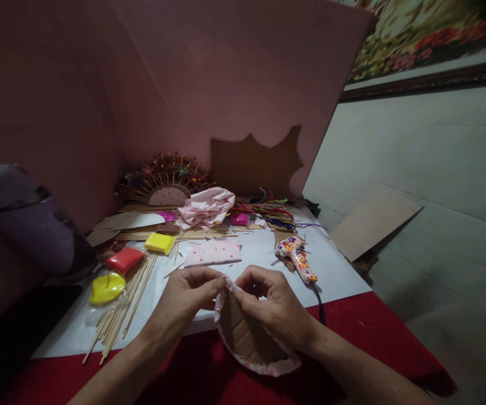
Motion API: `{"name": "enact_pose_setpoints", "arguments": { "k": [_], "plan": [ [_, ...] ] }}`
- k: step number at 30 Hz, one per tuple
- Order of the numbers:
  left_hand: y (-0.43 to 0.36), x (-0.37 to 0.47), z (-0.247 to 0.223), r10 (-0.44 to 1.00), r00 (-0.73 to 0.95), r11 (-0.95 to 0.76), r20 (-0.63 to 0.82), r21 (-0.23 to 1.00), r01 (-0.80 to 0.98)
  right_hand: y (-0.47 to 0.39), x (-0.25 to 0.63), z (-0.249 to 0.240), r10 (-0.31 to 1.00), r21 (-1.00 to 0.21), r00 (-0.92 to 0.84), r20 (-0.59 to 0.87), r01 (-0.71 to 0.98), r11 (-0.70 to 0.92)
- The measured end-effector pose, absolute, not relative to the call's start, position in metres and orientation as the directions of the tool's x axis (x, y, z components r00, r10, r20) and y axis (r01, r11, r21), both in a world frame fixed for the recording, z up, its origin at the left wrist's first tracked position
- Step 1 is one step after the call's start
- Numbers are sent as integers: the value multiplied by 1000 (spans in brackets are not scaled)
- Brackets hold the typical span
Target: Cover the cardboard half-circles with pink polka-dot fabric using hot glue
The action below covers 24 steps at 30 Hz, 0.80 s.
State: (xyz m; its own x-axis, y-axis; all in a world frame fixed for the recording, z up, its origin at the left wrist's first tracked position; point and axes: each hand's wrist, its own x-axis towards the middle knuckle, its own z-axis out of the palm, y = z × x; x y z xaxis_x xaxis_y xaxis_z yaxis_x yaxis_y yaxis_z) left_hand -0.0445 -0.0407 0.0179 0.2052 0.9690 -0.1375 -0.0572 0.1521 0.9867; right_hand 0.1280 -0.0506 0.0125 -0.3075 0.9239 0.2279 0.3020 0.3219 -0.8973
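Observation:
Between my hands is a curved piece of brown cardboard (pixel 247 329) with pink-spotted white fabric folded over its rim. My left hand (pixel 194 289) pinches the fabric edge at the top corner. Close beside it, my right hand (pixel 270 298) also pinches that edge, its fingers curled over the cardboard. Just beyond the hands, a flat strip of the same spotted fabric (pixel 213 252) lies on white paper (pixel 260 244). A flower-patterned glue gun (pixel 297 259) rests to the right, its black cord running toward the front.
Thin wooden sticks (pixel 118 306) and packets of yellow clay (pixel 107 288) and red clay (pixel 125 259) lie at left. Behind are crumpled fabric (pixel 207 207), a fan-shaped stick piece with flowers (pixel 169 183), colored pipe cleaners (pixel 268 207) and cut cardboard (pixel 253 166). Red cloth (pixel 369 332) covers the front.

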Motion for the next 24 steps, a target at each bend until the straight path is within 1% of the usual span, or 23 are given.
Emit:
{"name": "enact_pose_setpoints", "arguments": {
  "k": [6,13,19,22,24],
  "plan": [
    [-45,-40,25,987,122,105,-101,994,-30,-51,127,11,928,-908,-300,222,282,308],
    [-46,-39,14,985,125,-137,122,983,124,-47,127,6,942,-960,-299,153,181,214],
    [-51,-38,13,975,48,-221,216,949,223,-47,124,5,939,-978,-318,131,113,174],
    [-53,-39,11,942,42,-330,334,891,312,-46,122,3,945,-985,-303,125,74,155],
    [-54,-40,8,890,59,-434,452,802,410,-45,121,1,948,-988,-293,124,57,147]
  ]
}}
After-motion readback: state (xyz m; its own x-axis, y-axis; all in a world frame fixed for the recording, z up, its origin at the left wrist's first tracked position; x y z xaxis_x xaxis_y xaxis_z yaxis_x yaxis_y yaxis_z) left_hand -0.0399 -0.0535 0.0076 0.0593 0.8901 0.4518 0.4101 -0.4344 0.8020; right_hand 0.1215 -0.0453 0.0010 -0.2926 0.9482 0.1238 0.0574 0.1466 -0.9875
